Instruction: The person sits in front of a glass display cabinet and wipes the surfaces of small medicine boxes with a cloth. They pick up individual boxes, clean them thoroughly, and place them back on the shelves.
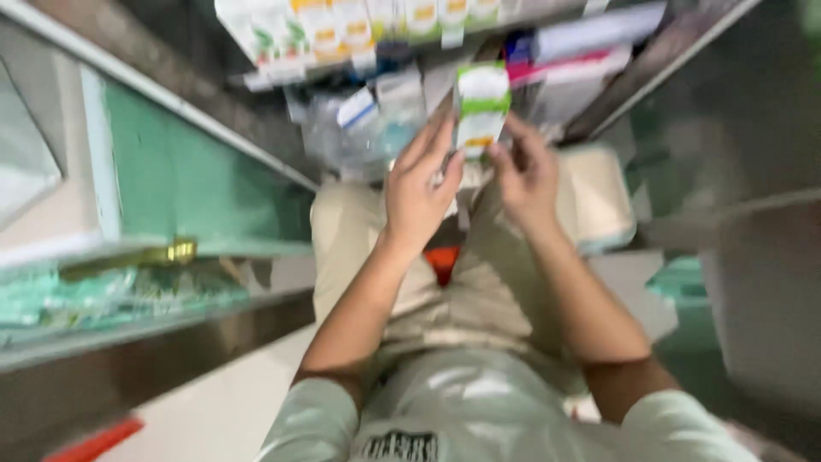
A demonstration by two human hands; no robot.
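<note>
I hold a small white carton with a green band and an orange patch [481, 107] up in front of me. My left hand [419, 188] touches its lower left edge with the fingers spread upward. My right hand [523, 171] grips its lower right corner with thumb and fingers. The picture is blurred by motion. Just beyond the carton runs a shelf [445, 38] lined with similar white cartons marked green and orange.
A clear plastic bag with small packs [359, 128] lies under the shelf. To the left stands a glass-fronted cabinet with a brass handle [175, 251]. A white cushion-like object [599, 197] sits at right, a grey bin [770, 299] beyond it. My beige trousers fill the middle.
</note>
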